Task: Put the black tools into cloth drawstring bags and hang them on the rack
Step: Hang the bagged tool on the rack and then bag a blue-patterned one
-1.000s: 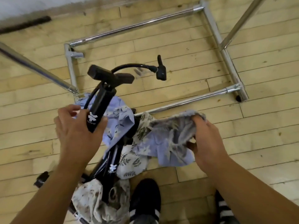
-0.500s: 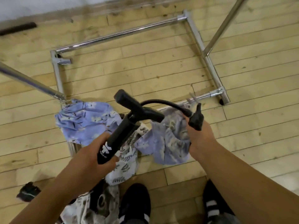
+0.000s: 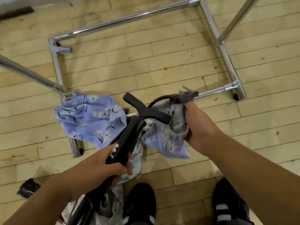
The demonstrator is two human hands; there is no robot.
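My left hand grips the barrel of a black bicycle pump, its T-handle pointing up and right. My right hand holds the bunched mouth of a blue floral drawstring bag together with the pump's hose end. The hose arcs from the handle into the bag's opening. A second blue floral bag hangs from the chrome rack pole at left. A white floral bag lies beneath the pump.
The chrome rack base frames the wooden floor ahead, with an upright at right. More black tools and a pale floral bag lie by my feet. A small black part sits on the floor at left. My black shoes stand below.
My left hand lowered the pump and tilted it toward the right. The hose end came down to my right hand, which now holds it at the bag's mouth.
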